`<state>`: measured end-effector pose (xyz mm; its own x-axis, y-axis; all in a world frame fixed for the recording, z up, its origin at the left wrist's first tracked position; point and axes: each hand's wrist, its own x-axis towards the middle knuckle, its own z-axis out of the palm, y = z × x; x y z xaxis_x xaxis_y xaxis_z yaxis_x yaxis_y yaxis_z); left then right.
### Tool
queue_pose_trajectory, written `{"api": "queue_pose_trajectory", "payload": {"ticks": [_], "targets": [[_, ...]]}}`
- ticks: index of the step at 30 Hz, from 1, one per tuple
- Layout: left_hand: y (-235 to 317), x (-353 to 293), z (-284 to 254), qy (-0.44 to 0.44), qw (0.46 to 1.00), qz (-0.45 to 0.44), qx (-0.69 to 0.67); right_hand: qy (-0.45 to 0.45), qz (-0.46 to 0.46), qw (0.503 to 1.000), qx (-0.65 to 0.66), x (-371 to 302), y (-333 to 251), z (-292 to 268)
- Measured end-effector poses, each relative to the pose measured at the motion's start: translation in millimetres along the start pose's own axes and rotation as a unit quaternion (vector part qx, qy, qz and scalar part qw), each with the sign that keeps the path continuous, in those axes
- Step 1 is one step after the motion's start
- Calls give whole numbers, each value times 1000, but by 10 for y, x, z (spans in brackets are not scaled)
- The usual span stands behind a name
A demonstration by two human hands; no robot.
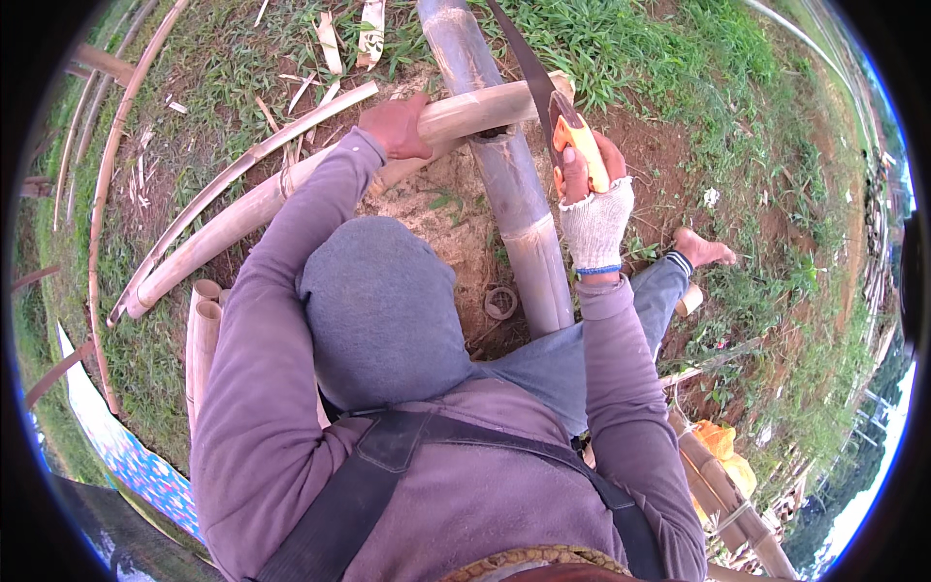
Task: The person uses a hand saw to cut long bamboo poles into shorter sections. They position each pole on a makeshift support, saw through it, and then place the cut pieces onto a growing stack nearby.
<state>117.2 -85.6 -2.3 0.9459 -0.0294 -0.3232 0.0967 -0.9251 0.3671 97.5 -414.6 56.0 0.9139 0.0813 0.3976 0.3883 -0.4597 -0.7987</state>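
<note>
A pale bamboo pole [475, 113] slants from the lower left up to the right and rests across a thick grey bamboo pole [529, 228]. Near its right end, my bare left hand [396, 128] is wrapped round it. My right hand [590, 184], in a white knit glove with bare fingertips, is closed on the orange handle of a hand saw [582, 139]. The dark blade points up and away, crossing by the pale pole's right end; whether it touches the bamboo I cannot tell. Sawdust lies below the poles.
A split bamboo strip [254, 155] runs along the pale pole. Cut bamboo pieces [204, 335] stand left of my bent knee. A small bamboo ring [500, 303] lies near the grey pole. My bare foot [706, 248] is at the right. A yellow-orange bag [722, 451] lies beside more bamboo.
</note>
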Motion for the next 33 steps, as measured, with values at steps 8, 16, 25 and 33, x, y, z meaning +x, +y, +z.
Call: {"api": "queue_pose_trajectory", "payload": {"ticks": [8,16,25,33], "targets": [[171,-88,140,99,994,4,54,-42,85,995,13,-766,-336,-722],[172,-67,219,96,994,14,54,-54,59,997,12,-771,-194,-611],[111,-71,199,72,996,-1,49,-74,112,991,16,-1158,-363,-1044],[208,-34,149,58,997,14,42,-34,-5,999,-27,-289,-31,-206]]}}
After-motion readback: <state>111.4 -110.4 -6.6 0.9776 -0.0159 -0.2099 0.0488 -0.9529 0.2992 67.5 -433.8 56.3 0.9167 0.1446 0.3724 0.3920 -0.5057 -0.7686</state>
